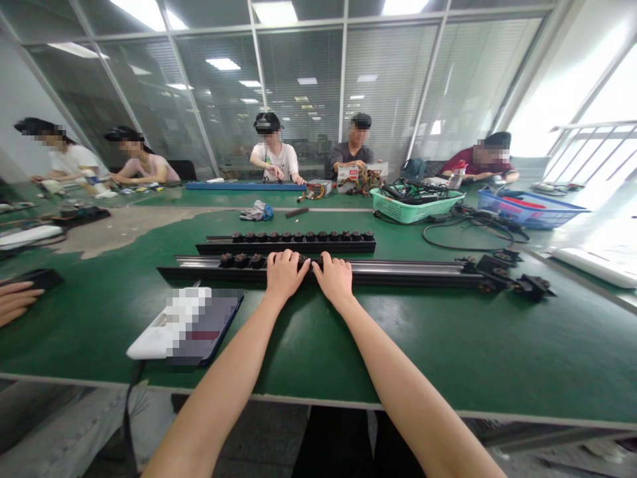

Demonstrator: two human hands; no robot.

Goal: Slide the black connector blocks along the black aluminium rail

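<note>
A long black rail (413, 267) with a silvery channel lies across the green table in front of me. My left hand (284, 273) rests over its middle, fingers wrapped over the far side. Beside it, my right hand (334, 275) grips the same rail, the two thumbs almost touching. Dark small parts show between my hands, partly hidden by them. Several black round modules (241, 260) sit in the rail left of my hands. Behind it lies a shorter black rail (298, 247) with a row of similar modules. More loose black modules (497, 269) are at the long rail's right end.
A phone (219, 325) and a white device (159, 328) lie front left, near another person's hand (17, 302). Gloves (257, 211), a green basket (415, 209) and a blue basket (535, 211) stand farther back. Several people sit across the table (423, 358).
</note>
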